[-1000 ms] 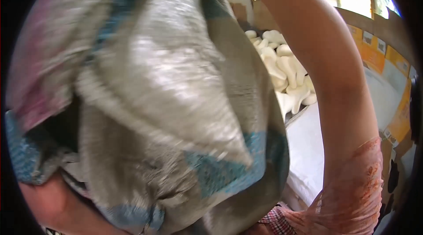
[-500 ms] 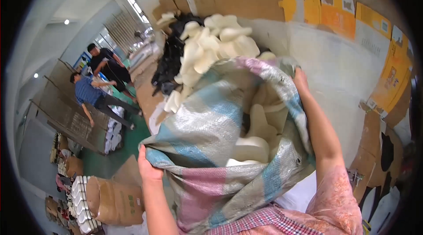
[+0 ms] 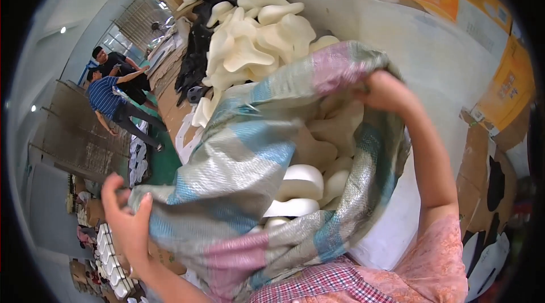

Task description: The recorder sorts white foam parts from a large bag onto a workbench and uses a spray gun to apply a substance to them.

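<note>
A woven plastic sack point(image 3: 250, 149) with silver, blue and pink stripes gapes in front of me. Several cream, curved moulded foam pieces point(image 3: 301, 184) lie inside it. My right hand point(image 3: 386, 95) is closed on the sack's far right rim, its fingertips partly hidden by the fabric. At the left, my left hand point(image 3: 129, 226) has its thumb and curled fingers loosely around the sack's corner. Beyond the sack, a heap of similar cream pieces point(image 3: 255, 47) rests against some black pieces point(image 3: 196, 47).
Cardboard point(image 3: 474, 184) lines the right side, with orange printed panels point(image 3: 505, 84) above a pale sloping surface point(image 3: 409, 36). Two people point(image 3: 116, 95) stand at the far left on a green floor. Stacked white trays point(image 3: 110, 257) stand at the lower left.
My left hand has moved left and down, its fingers looser, and the sack's corner has spread that way. My right hand has curled inward over the rim. The whole view has shifted.
</note>
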A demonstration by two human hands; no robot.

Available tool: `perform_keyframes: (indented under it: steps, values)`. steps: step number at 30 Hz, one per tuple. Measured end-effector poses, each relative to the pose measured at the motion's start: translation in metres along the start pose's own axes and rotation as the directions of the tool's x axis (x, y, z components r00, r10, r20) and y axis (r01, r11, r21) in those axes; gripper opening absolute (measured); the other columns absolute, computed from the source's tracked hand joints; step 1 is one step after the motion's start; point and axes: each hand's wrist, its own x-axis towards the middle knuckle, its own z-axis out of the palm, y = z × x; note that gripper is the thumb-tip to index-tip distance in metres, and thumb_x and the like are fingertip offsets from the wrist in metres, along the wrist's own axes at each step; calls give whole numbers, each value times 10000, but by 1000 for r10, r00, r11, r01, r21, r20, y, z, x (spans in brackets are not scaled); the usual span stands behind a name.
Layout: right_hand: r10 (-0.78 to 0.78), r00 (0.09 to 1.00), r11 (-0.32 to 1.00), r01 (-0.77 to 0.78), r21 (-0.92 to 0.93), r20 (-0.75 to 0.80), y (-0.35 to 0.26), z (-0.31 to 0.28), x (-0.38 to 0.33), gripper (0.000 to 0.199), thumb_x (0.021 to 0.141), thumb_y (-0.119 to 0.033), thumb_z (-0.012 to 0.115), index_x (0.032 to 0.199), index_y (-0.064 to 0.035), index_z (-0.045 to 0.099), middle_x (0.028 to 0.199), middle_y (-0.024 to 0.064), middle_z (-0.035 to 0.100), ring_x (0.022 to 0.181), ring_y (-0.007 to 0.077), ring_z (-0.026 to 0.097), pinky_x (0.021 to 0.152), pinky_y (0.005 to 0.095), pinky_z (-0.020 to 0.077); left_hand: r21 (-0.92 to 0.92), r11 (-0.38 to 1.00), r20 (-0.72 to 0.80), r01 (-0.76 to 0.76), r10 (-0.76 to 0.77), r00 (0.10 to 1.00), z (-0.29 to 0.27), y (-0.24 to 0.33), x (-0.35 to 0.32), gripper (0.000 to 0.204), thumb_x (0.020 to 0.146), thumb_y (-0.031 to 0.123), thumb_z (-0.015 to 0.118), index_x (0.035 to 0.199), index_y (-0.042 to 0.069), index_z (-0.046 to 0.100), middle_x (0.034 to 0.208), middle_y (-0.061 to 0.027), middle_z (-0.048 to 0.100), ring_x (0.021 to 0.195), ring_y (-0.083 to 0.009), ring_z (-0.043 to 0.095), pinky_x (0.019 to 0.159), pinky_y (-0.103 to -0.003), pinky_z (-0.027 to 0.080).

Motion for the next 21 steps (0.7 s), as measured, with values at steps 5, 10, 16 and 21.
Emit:
perform_keyframes:
  steps: [5, 10, 16, 21]
  values:
    - [-48, 976, 963, 101, 249, -211, 23, -27, 26, 388, 793, -320, 661, 1062, -45, 610, 995, 138, 633, 934, 276, 591, 829, 365, 457, -771, 560, 555, -303, 825, 111, 117, 119, -42, 442, 782, 216, 642, 1171, 29, 550, 1314, -238, 442, 1194, -394, 443, 994, -417, 367]
    - [-122, 953, 980, 160, 119, -276, 55, -24, 39, 527, 811, -388, 635, 1152, -1, 532, 1091, 207, 591, 1015, 328, 565, 872, 398, 443, -197, 823, 675, -533, 508, 535, 286, 99, 5, 544, 775, 193, 623, 1271, 36, 465, 1316, -254, 424, 1217, -402, 415, 1044, -408, 330]
    - [6, 947, 993, 32, 111, -322, 148, 20, 90, 673, 827, -455, 596, 1272, 17, 417, 1210, 266, 515, 1160, 375, 478, 989, 401, 369, 83, 653, 324, -753, 696, 640, 366, 72, 140, 415, 825, 320, 562, 1136, 47, 578, 1177, -207, 562, 1124, -328, 514, 975, -388, 389]
    - [183, 950, 922, -77, 379, -251, 206, 99, 151, 758, 854, -476, 559, 1382, 1, 299, 1325, 256, 439, 1262, 354, 398, 1058, 371, 299, 330, 844, 629, -423, 138, 765, 408, 117, 192, 694, 671, 356, 657, 1266, 40, 490, 1314, -237, 454, 1257, -355, 398, 1044, -387, 310]
